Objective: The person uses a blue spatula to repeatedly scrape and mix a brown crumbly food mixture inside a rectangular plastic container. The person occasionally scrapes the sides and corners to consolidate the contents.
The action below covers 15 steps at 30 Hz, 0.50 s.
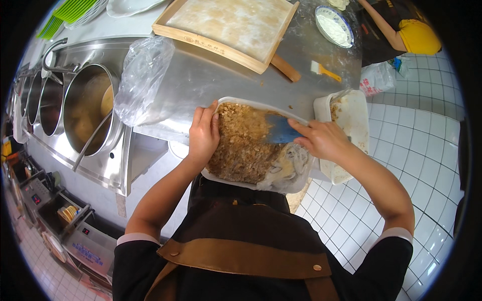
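Note:
Right in front of me is a white rectangular tub (251,186) of crumbly brown filling (241,146), which looks like seasoned mince. My left hand (205,131) grips the tub's left rim, thumb inside and fingers over the edge. In my right hand (320,138) is a blue scraper (280,129), its blurred blade touching the filling near the far right side. A crumpled clear plastic bag (288,167) covers the tub's near right corner. The scraper's grip is mostly hidden by my fingers.
A floured wooden board (229,26) lies beyond, with a wooden handle (286,68) beneath. A yellow-handled brush (325,71), a flour bowl (334,27) and a second tub (359,131) are rightward. Plastic bags (145,79) and a steel pot (90,109) stand left. A co-worker's arm (384,24) shows far right.

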Each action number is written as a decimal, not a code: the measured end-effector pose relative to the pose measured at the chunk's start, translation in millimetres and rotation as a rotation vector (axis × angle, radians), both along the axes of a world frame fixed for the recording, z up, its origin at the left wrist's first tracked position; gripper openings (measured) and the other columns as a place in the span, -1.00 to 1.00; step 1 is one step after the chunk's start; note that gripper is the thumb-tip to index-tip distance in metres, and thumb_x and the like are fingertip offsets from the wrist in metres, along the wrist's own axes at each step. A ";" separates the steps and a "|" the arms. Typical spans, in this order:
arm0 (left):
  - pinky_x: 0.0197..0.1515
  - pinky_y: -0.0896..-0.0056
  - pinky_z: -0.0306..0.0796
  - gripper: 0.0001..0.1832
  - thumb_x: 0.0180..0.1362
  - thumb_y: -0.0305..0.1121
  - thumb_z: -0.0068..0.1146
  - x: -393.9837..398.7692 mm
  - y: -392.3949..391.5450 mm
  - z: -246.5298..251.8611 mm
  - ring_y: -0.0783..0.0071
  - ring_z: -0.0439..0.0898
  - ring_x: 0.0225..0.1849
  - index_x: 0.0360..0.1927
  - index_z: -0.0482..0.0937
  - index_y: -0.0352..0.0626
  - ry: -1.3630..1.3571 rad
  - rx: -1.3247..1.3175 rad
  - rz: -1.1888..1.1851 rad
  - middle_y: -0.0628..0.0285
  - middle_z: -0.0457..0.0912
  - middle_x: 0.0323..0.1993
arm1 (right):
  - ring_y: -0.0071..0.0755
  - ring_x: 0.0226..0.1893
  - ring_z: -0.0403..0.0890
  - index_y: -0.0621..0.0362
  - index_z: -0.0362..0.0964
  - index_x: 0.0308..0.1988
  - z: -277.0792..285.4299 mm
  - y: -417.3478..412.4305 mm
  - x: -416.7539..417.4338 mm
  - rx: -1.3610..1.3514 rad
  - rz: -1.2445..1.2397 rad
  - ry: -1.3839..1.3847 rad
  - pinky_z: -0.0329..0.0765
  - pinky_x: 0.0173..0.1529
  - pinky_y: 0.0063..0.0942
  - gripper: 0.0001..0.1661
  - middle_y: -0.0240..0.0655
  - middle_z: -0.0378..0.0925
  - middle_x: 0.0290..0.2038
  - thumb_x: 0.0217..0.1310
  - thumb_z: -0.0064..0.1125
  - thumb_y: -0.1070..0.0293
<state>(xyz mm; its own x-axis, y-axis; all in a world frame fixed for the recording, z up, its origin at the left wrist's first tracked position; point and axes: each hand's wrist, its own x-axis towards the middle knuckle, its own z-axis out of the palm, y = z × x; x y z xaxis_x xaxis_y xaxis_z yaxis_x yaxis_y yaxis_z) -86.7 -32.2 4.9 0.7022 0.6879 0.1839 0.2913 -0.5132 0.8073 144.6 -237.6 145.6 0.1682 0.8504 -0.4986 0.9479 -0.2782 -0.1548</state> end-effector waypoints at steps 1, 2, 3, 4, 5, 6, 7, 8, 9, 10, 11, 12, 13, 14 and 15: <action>-0.21 0.13 0.52 -0.67 0.35 -0.53 0.12 0.2 0.5 -0.7 -0.01 0.58 -0.28 0.17 0.58 -0.25 -0.003 -0.002 0.000 -0.01 0.51 -0.19 | 0.00 -0.50 0.61 -0.16 0.49 0.32 1.2 8.0 -1.1 0.011 0.078 -0.034 0.54 -0.39 -0.16 -0.38 -0.17 0.54 -0.47 0.31 0.29 0.02; -0.22 0.12 0.52 -0.67 0.35 -0.54 0.12 -0.1 0.2 -1.1 -0.01 0.58 -0.28 0.17 0.58 -0.25 0.002 -0.003 0.001 -0.01 0.51 -0.20 | 0.00 -0.49 0.62 -0.14 0.48 0.32 3.7 14.9 0.9 -0.050 0.092 -0.034 0.54 -0.39 -0.14 -0.38 -0.15 0.55 -0.48 0.33 0.27 0.02; -0.22 0.12 0.52 -0.67 0.35 -0.54 0.11 0.1 0.1 -1.2 -0.01 0.58 -0.29 0.17 0.58 -0.25 0.006 -0.006 0.003 -0.01 0.51 -0.20 | 0.00 -0.48 0.64 -0.12 0.47 0.33 5.2 21.9 3.1 -0.079 0.117 -0.024 0.54 -0.39 -0.11 -0.39 -0.13 0.56 -0.48 0.35 0.24 0.02; -0.23 0.12 0.52 -0.67 0.35 -0.55 0.11 0.3 0.2 -1.2 -0.02 0.58 -0.29 0.17 0.58 -0.26 0.010 -0.008 0.004 -0.01 0.51 -0.20 | 0.00 -0.46 0.66 -0.10 0.46 0.34 6.2 27.8 4.7 -0.093 0.149 -0.038 0.54 -0.40 -0.09 -0.39 -0.11 0.58 -0.49 0.37 0.22 0.02; -0.23 0.16 0.50 -0.67 0.36 -0.55 0.10 0.6 0.4 -1.0 0.03 0.57 -0.30 0.18 0.58 -0.27 0.009 -0.007 0.004 0.00 0.51 -0.22 | 0.01 -0.46 0.66 -0.09 0.46 0.34 6.8 33.0 7.7 -0.135 0.130 0.012 0.55 -0.39 -0.10 -0.38 -0.10 0.57 -0.51 0.37 0.23 0.02; -0.22 0.20 0.48 -0.67 0.38 -0.55 0.09 1.3 0.3 -0.8 0.08 0.55 -0.31 0.19 0.57 -0.28 0.009 -0.007 0.002 0.01 0.50 -0.24 | 0.01 -0.45 0.66 -0.08 0.46 0.34 7.3 36.9 10.3 -0.161 0.116 0.037 0.55 -0.38 -0.10 -0.38 -0.09 0.56 -0.52 0.36 0.24 0.03; -0.22 0.24 0.47 -0.66 0.39 -0.55 0.08 2.0 0.6 -0.7 0.13 0.53 -0.32 0.21 0.57 -0.29 0.004 -0.007 -0.001 0.02 0.50 -0.25 | 0.01 -0.45 0.67 -0.08 0.46 0.34 7.6 39.5 12.5 -0.170 0.107 0.075 0.55 -0.37 -0.11 -0.37 -0.08 0.55 -0.54 0.35 0.25 0.03; -0.23 0.19 0.48 -0.67 0.37 -0.55 0.09 2.9 1.3 -0.6 0.08 0.55 -0.32 0.19 0.57 -0.28 0.003 0.001 -0.004 0.01 0.50 -0.24 | 0.01 -0.43 0.67 -0.06 0.46 0.33 7.6 40.8 13.6 -0.188 0.060 0.095 0.56 -0.36 -0.11 -0.37 -0.07 0.55 -0.55 0.35 0.26 0.04; -0.24 0.15 0.50 -0.67 0.36 -0.56 0.10 3.9 1.8 -0.6 0.03 0.57 -0.31 0.18 0.58 -0.27 0.000 0.009 -0.003 -0.01 0.51 -0.23 | 0.01 -0.42 0.68 -0.05 0.46 0.33 7.3 40.2 11.7 -0.188 0.023 0.130 0.57 -0.34 -0.11 -0.38 -0.06 0.55 -0.55 0.35 0.26 0.04; -0.25 0.11 0.52 -0.67 0.35 -0.56 0.11 4.1 2.0 -0.4 -0.03 0.59 -0.31 0.16 0.59 -0.26 -0.001 0.017 -0.003 -0.02 0.52 -0.22 | 0.01 -0.40 0.69 -0.03 0.47 0.33 6.6 39.4 9.2 -0.167 -0.013 0.168 0.58 -0.33 -0.11 -0.38 -0.05 0.56 -0.55 0.35 0.26 0.05; -0.26 0.11 0.52 -0.68 0.34 -0.56 0.11 4.5 2.4 -0.3 -0.03 0.59 -0.31 0.16 0.59 -0.26 -0.001 0.018 -0.003 -0.02 0.51 -0.22 | 0.02 -0.42 0.67 -0.10 0.48 0.32 5.7 38.1 4.9 -0.203 -0.096 0.196 0.57 -0.33 -0.10 -0.39 -0.08 0.56 -0.52 0.35 0.27 0.03; -0.26 0.11 0.52 -0.68 0.34 -0.56 0.11 4.6 2.2 -0.3 -0.02 0.59 -0.31 0.16 0.59 -0.26 0.000 0.018 -0.003 -0.02 0.51 -0.22 | 0.02 -0.43 0.66 -0.16 0.49 0.31 4.9 35.7 -2.0 -0.219 -0.178 0.226 0.56 -0.33 -0.09 -0.40 -0.11 0.56 -0.49 0.35 0.27 0.02; -0.26 0.11 0.52 -0.68 0.34 -0.57 0.10 4.7 2.0 -0.3 -0.02 0.59 -0.31 0.16 0.59 -0.26 0.000 0.018 -0.004 -0.02 0.51 -0.22 | 0.02 -0.44 0.64 -0.22 0.50 0.31 4.0 34.1 -7.9 -0.241 -0.270 0.231 0.55 -0.34 -0.08 -0.42 -0.14 0.57 -0.46 0.34 0.27 0.00; -0.26 0.11 0.52 -0.68 0.34 -0.57 0.10 4.8 1.6 -0.5 -0.02 0.59 -0.31 0.15 0.59 -0.26 0.001 0.018 -0.003 -0.02 0.51 -0.22 | 0.02 -0.43 0.65 -0.22 0.50 0.31 1.8 33.8 -15.6 -0.171 -0.172 0.172 0.56 -0.32 -0.08 -0.42 -0.13 0.58 -0.46 0.34 0.28 0.01; -0.26 0.10 0.52 -0.68 0.34 -0.57 0.10 4.6 1.1 -0.7 -0.02 0.59 -0.31 0.15 0.59 -0.26 0.001 0.020 -0.003 -0.02 0.51 -0.23 | 0.01 -0.42 0.65 -0.22 0.50 0.30 -0.3 35.3 -20.9 -0.109 -0.083 0.088 0.56 -0.31 -0.07 -0.42 -0.11 0.59 -0.46 0.34 0.29 0.01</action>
<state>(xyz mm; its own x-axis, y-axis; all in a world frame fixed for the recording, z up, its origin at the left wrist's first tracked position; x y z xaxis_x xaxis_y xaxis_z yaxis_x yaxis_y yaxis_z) -82.1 -31.1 4.2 0.7044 0.6821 0.1963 0.2909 -0.5297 0.7968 123.7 -202.3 145.3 0.1876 0.7756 -0.6027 0.9050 -0.3750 -0.2009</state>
